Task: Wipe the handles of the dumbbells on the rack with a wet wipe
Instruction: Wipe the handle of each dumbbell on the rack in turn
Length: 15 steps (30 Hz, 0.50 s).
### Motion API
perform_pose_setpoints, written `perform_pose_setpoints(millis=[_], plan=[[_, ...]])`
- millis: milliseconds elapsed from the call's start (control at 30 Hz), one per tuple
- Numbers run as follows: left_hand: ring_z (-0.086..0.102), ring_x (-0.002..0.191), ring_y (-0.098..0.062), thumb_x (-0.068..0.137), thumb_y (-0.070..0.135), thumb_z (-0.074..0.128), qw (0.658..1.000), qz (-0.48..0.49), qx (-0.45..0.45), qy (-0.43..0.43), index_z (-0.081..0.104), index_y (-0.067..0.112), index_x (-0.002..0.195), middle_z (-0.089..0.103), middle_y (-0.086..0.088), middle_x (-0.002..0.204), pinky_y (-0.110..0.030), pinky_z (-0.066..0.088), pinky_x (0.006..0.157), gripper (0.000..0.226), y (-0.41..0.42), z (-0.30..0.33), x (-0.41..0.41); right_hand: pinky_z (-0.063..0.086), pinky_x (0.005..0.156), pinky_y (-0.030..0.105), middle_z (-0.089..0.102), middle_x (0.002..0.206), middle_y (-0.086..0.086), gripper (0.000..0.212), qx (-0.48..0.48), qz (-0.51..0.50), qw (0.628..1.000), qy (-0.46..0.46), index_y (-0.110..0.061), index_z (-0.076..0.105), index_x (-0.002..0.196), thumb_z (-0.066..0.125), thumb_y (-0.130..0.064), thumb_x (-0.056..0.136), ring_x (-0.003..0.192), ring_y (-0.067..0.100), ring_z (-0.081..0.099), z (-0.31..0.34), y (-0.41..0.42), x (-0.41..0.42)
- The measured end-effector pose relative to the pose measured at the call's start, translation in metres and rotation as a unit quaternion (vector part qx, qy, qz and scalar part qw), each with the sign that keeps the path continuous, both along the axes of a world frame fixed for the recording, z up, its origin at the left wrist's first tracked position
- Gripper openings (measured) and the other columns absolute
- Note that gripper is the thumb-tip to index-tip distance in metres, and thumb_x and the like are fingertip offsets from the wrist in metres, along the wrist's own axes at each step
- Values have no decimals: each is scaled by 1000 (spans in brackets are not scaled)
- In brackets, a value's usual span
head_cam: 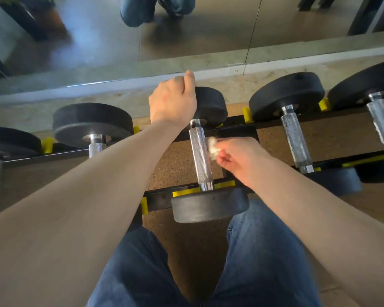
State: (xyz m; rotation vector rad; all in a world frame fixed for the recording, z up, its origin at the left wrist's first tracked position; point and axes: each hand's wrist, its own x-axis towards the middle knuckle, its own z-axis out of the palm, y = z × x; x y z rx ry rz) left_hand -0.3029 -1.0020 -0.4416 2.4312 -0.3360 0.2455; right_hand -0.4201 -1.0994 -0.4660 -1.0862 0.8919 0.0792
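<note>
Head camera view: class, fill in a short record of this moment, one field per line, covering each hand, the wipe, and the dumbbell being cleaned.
left hand: resting on the far weight plate of the middle dumbbell
right hand: pinching a wet wipe
wet wipe: white, crumpled, against the right side of the handle
handle: knurled metal, lying across the rack
neighbouring dumbbells: on the rack, untouched

Black dumbbells (pixel 210 107), white wipe (pixel 212 147)
</note>
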Motion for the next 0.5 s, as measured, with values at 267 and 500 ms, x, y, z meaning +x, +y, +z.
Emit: perform_pose_setpoints(millis=[267,500], plan=[[50,80,-24,105,40,23,1000,-3,8,13,65,12,84,58,-3,80,-33,34,74,55,2,0,4,45,100,34,62,123,0,39,-741,446,413,-286,-18,62,127,60,-7,90,116,19,50,7,12,8],[49,69,-20,105,39,23,1000,-7,11,13,65,11,84,54,-1,72,-31,33,72,54,2,-2,4,46,101,34,61,124,0,35,-747,539,274,-276,-18,62,124,62,-10,90,119,18,50,19,-5,9]])
